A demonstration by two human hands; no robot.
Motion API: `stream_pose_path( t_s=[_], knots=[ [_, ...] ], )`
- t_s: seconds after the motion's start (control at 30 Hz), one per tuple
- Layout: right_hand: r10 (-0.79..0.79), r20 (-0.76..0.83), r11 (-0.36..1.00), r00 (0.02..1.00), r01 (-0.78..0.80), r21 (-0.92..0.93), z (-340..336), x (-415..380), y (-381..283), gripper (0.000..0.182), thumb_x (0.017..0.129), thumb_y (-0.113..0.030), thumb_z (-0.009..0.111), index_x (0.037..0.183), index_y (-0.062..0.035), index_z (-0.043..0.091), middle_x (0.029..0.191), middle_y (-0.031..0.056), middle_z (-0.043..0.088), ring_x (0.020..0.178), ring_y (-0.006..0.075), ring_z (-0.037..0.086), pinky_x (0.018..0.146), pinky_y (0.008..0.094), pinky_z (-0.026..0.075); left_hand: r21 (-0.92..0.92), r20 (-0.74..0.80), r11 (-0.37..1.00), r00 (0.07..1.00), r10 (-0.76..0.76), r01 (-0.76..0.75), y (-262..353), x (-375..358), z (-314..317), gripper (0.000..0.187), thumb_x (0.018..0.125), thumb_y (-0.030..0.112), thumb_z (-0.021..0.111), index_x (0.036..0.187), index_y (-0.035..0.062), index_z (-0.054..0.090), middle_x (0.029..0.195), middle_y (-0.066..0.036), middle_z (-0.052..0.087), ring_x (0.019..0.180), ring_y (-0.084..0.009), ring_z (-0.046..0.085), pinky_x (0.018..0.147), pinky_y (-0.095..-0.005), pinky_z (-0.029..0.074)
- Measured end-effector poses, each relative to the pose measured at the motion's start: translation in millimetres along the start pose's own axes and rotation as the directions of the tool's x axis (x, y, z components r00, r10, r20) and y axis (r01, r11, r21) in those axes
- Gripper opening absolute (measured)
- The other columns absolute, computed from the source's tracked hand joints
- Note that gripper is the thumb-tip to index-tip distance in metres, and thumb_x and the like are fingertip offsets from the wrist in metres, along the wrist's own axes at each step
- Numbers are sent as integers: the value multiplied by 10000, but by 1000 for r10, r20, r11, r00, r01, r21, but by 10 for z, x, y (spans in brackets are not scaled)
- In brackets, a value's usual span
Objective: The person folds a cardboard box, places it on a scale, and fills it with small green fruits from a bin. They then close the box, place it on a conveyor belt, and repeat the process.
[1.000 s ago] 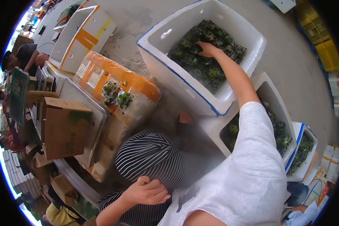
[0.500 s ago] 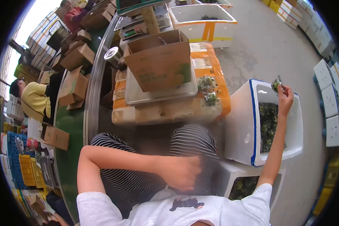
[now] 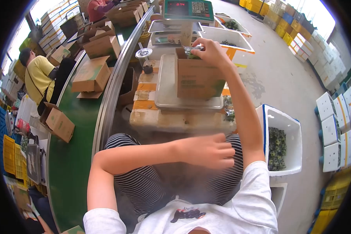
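My right hand (image 3: 211,54) is at the top rim of an open cardboard box (image 3: 199,80), its fingers closed on a small clear plastic pack of greens (image 3: 192,51). The box stands upright on a white plastic tray (image 3: 165,87). That tray rests on a foam box wrapped in orange tape (image 3: 175,120). Over my knees hangs my left hand (image 3: 208,150), holding nothing, fingers loosely bent and apart. More clear packs with greens (image 3: 229,108) lie right of the tray, partly hidden by my right forearm. A white foam box with blue edging (image 3: 294,154) on my right holds many greens.
A digital scale (image 3: 188,11) stands behind the cardboard box. Left of the tray is a lidded plastic cup (image 3: 145,58). A green conveyor belt (image 3: 72,167) carries open cartons (image 3: 91,76) along my left. Beyond it sits a person in yellow (image 3: 39,78).
My right hand has swung from above the blue-edged foam box to the cardboard box, carrying the pack. My left hand has shifted slightly right, and the view has turned.
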State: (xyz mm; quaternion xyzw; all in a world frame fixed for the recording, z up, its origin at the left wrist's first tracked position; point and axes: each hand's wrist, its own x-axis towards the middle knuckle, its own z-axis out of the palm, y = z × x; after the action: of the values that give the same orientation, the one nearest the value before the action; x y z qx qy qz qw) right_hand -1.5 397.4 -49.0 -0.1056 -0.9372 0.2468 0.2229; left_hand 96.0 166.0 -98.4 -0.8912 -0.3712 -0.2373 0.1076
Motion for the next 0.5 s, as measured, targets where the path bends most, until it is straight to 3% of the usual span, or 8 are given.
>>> stream_pose_path(
  t_s=[0.07, 0.1, 0.2, 0.33, 0.5],
  knots=[
    [101, 34, 994, 994, -100, -34, 33, -28, -2, 338, 864, -363, 622, 1009, -67, 695, 992, 175, 680, 928, 329, 643, 852, 416, 481, 86, -43, 994, 997, -65, 69, -181, -181, -177, 113, 765, 106, 616, 835, 84, 530, 868, -32, 490, 826, -152, 539, 785, -312, 435],
    [16, -131, 1000, 991, -15, 12, 59, -69, 16, 342, 883, -336, 593, 992, -29, 698, 1036, 176, 671, 963, 341, 634, 876, 405, 473, 100, -65, 991, 995, -81, 87, -220, -219, -259, 118, 747, 100, 618, 811, 81, 521, 842, -34, 471, 816, -158, 535, 777, -306, 435],
    [-12, -337, 999, 941, 25, 35, -19, -85, 69, 318, 892, -303, 575, 1000, -31, 700, 1067, 179, 662, 992, 343, 628, 894, 398, 468, 196, -7, 968, 988, -156, 155, -341, -358, -397, 129, 727, 98, 617, 803, 76, 514, 824, -38, 464, 816, -161, 536, 779, -308, 437],
    [41, -388, 996, 921, -5, 95, -166, -138, 95, 260, 885, -217, 545, 968, -33, 709, 1025, 180, 678, 989, 327, 640, 891, 380, 471, 272, -63, 941, 979, -193, 203, -562, -502, -484, 165, 691, 101, 629, 793, 65, 504, 810, -45, 461, 815, -174, 540, 787, -315, 438],
    [204, -403, 971, 892, -133, 197, -175, -226, 138, 238, 866, -172, 527, 943, -50, 717, 932, 160, 703, 929, 290, 662, 841, 354, 489, 313, -116, 893, 946, -303, 325, -819, -630, -614, 158, 738, 94, 662, 777, 76, 509, 794, -35, 462, 799, -177, 542, 846, -316, 407]
  ],
)
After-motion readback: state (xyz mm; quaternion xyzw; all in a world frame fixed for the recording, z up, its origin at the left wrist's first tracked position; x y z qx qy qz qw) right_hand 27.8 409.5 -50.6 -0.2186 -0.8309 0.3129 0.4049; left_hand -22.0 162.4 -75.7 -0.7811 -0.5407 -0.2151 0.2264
